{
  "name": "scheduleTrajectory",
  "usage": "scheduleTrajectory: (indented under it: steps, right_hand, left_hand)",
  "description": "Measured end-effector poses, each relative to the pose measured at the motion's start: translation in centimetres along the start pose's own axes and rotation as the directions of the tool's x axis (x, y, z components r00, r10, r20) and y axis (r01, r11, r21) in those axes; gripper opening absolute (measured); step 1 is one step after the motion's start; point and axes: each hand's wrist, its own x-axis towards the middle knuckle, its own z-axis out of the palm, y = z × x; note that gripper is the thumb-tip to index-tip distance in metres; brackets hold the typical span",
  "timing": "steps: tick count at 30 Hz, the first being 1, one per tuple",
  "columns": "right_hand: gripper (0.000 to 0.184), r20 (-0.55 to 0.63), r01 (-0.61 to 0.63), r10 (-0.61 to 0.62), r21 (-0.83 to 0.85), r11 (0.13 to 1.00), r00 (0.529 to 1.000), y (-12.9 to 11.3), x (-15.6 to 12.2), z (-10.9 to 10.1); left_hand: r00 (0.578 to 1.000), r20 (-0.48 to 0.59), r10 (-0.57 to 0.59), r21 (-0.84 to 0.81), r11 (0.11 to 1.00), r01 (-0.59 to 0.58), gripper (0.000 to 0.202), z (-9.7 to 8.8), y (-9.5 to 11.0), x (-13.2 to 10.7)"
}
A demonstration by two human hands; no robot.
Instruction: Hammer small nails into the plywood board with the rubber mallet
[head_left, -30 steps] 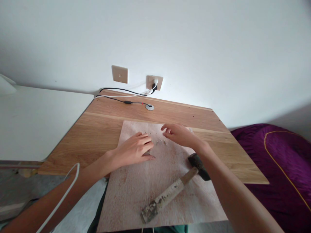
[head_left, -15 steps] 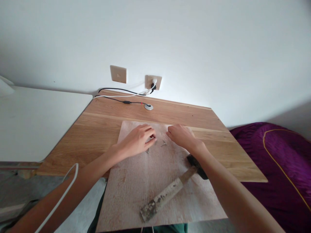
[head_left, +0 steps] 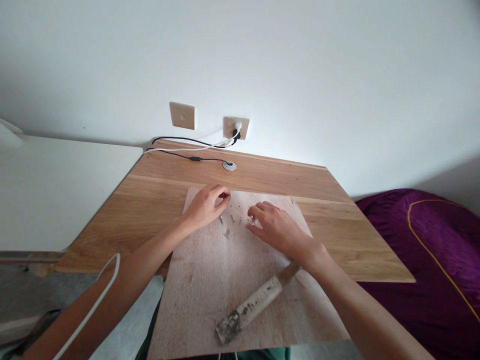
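Over the far part of a pale wooden board (head_left: 210, 280) are both my hands. My left hand (head_left: 208, 204) has thumb and forefinger brought together in a pinch near the far edge; anything between them is too small to make out. Several small metal pieces like nails (head_left: 233, 218) stand or lie on the board between the hands. My right hand (head_left: 275, 225) is curled at the right end of them, thumb and forefinger around a shiny bit I cannot name. Beneath my right forearm lies a hammer (head_left: 258, 302) with a worn, pale handle; its head is hidden by the arm.
The board rests on a wooden desk (head_left: 142, 210) against a white wall. Black and white cables (head_left: 180, 149) run to a socket (head_left: 243, 129) and a round grommet (head_left: 229, 166). A white tabletop (head_left: 67, 195) adjoins on the left; purple fabric (head_left: 431, 250) is at right.
My right hand has moved left and towards me, its fist loosening into a curl at the small metal pieces. My left hand has shifted slightly left and away, uncovering several pieces.
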Motion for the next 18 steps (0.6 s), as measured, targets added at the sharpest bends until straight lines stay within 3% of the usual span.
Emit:
scheduleTrajectory:
  steps: [2, 4, 8, 10, 13, 18]
  right_hand:
    - [0.018, 0.001, 0.027, -0.027, 0.093, 0.995, 1.000, 0.5, -0.6, 0.0]
    - [0.020, -0.051, -0.019, 0.026, 0.141, 0.990, 0.998, 1.8, -0.7, -0.4]
    - [0.029, -0.125, -0.265, 0.265, 0.021, 0.964, 0.956, 5.4, 0.0, -1.1]
    - [0.038, -0.042, -0.338, 0.336, -0.062, 0.939, 0.941, 6.4, 0.6, -1.1]
    - [0.047, 0.110, -0.323, 0.345, -0.177, 0.930, 0.932, 6.2, 1.3, -0.6]
    - [0.038, 0.163, -0.258, 0.310, -0.276, 0.926, 0.937, 4.8, 2.0, 0.2]
  left_hand:
    - [1.000, 0.005, 0.005, -0.001, 1.000, -0.005, 0.010, -0.1, 0.0, 0.0]
    - [1.000, 0.014, 0.011, 0.004, 1.000, -0.011, 0.010, 0.0, 0.0, 0.0]
    - [0.999, 0.031, 0.018, 0.020, 1.000, -0.019, 0.010, 0.1, -0.1, 0.1]
    - [0.999, 0.034, 0.022, 0.030, 0.999, -0.023, 0.010, 0.2, -0.2, 0.1]
    - [0.999, 0.035, 0.029, 0.036, 0.999, -0.031, 0.009, 0.3, -0.3, 0.2]
    - [0.999, 0.039, 0.036, 0.025, 0.999, -0.037, 0.010, 0.2, -0.3, 0.1]
